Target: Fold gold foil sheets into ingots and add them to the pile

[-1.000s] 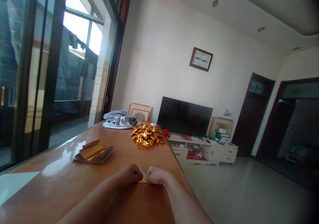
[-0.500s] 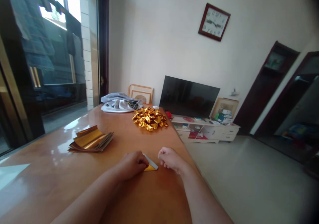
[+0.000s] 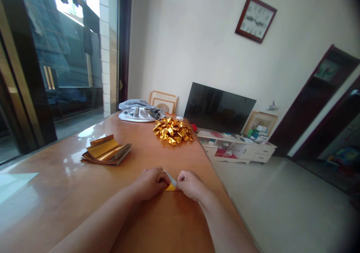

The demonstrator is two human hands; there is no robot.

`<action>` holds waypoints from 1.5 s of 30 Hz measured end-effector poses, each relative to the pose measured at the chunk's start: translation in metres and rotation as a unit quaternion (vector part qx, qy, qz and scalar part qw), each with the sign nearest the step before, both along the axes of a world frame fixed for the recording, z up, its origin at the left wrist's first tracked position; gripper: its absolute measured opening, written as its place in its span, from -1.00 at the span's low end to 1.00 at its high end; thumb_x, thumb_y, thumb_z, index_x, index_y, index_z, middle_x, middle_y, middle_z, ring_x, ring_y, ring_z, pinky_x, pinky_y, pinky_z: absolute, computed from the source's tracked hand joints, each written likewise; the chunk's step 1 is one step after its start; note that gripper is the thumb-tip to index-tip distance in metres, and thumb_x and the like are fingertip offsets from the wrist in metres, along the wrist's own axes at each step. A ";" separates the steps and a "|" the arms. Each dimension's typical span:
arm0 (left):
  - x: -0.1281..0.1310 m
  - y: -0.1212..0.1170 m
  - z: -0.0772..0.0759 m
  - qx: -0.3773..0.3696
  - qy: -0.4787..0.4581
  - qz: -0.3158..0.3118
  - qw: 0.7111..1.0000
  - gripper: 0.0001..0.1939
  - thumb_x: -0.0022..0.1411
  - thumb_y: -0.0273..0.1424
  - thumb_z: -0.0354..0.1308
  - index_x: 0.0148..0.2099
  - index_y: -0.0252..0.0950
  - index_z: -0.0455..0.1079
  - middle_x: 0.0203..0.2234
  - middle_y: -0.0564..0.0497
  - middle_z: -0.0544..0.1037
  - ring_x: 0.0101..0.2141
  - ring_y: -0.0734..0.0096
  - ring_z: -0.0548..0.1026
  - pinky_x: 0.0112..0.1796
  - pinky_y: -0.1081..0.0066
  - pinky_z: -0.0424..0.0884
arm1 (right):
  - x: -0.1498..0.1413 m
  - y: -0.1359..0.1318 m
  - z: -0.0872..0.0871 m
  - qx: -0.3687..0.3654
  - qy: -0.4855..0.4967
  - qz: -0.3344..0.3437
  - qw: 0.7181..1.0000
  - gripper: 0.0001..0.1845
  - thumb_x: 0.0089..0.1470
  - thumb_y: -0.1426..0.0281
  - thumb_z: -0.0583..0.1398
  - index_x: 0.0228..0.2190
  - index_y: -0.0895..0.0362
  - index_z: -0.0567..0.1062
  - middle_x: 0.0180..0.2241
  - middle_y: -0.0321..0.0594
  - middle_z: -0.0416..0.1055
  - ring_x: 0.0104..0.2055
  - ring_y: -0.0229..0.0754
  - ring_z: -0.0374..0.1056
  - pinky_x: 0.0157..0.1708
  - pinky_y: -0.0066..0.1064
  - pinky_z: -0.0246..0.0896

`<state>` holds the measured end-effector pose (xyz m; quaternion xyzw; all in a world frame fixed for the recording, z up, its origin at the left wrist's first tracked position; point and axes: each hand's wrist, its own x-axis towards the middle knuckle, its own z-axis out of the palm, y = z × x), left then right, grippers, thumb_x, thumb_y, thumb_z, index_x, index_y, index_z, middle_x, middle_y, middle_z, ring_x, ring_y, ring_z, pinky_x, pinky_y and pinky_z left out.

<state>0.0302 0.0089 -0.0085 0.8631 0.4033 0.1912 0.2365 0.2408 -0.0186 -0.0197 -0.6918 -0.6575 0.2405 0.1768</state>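
Note:
A small piece of gold foil paper [image 3: 171,184] lies on the wooden table [image 3: 70,200] between my two hands. My left hand [image 3: 150,182] is curled, its fingers pinching the paper's left side. My right hand [image 3: 190,184] is closed in a loose fist, with its fingertips on the paper's right edge. A white flap of the paper sticks up between the hands. Both forearms rest over the near part of the table.
A stack of gold foil sheets [image 3: 106,153] lies to the left. A heap of folded gold pieces [image 3: 173,130] sits further back, with grey cloth [image 3: 140,111] behind it. The table's right edge runs close to my right arm. A television [image 3: 222,108] stands beyond.
My right hand, apart from the paper half a second ago, has moved left and taken hold of its right edge. The view has tilted down and shifted slightly.

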 end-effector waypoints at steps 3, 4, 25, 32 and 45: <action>0.000 0.001 -0.002 0.007 0.003 0.002 1.000 -0.77 0.11 -0.40 0.11 -0.26 -0.11 0.59 -0.31 0.05 0.57 -0.29 0.33 0.47 -0.25 0.44 0.28 | -0.004 -0.002 0.003 0.009 0.015 0.008 1.000 -0.89 -0.01 0.34 0.25 -0.41 0.13 0.50 -0.48 -0.33 0.44 -0.48 -0.32 0.21 -0.51 -0.49 -0.16; 0.000 0.001 -0.002 0.009 0.004 0.000 1.000 -0.76 0.11 -0.41 0.11 -0.25 -0.10 0.60 -0.31 0.05 0.57 -0.29 0.33 0.47 -0.24 0.44 0.28 | -0.005 -0.003 0.005 0.014 0.019 0.012 1.000 -0.88 0.00 0.33 0.25 -0.42 0.13 0.49 -0.48 -0.33 0.44 -0.48 -0.32 0.21 -0.50 -0.49 -0.16; 0.002 -0.007 0.006 -0.026 0.003 0.069 0.997 -0.76 0.07 -0.38 0.16 -0.15 -0.19 0.33 -0.38 0.10 0.54 -0.36 0.38 0.44 -0.38 0.45 0.18 | -0.015 -0.013 0.008 0.101 -0.026 0.117 0.988 -0.95 -0.05 0.48 0.21 -0.45 0.10 0.45 -0.42 -0.36 0.46 -0.40 -0.30 0.25 -0.45 -0.50 -0.09; 0.000 -0.006 0.004 -0.011 -0.001 0.039 0.999 -0.81 0.08 -0.40 0.13 -0.20 -0.22 0.43 -0.31 0.03 0.54 -0.32 0.36 0.44 -0.37 0.45 0.22 | -0.014 -0.015 0.012 0.091 -0.029 0.136 0.986 -0.95 -0.03 0.48 0.21 -0.44 0.10 0.48 -0.40 -0.35 0.47 -0.38 -0.29 0.27 -0.46 -0.50 -0.09; -0.003 0.000 0.002 0.023 0.019 0.036 0.999 -0.86 0.11 -0.34 0.17 -0.26 -0.22 0.49 -0.31 0.01 0.48 -0.32 0.35 0.43 -0.33 0.44 0.24 | -0.014 -0.009 0.009 0.082 -0.029 0.042 0.995 -0.86 0.07 0.27 0.23 -0.40 0.09 0.48 -0.43 -0.32 0.46 -0.43 -0.29 0.23 -0.51 -0.46 -0.17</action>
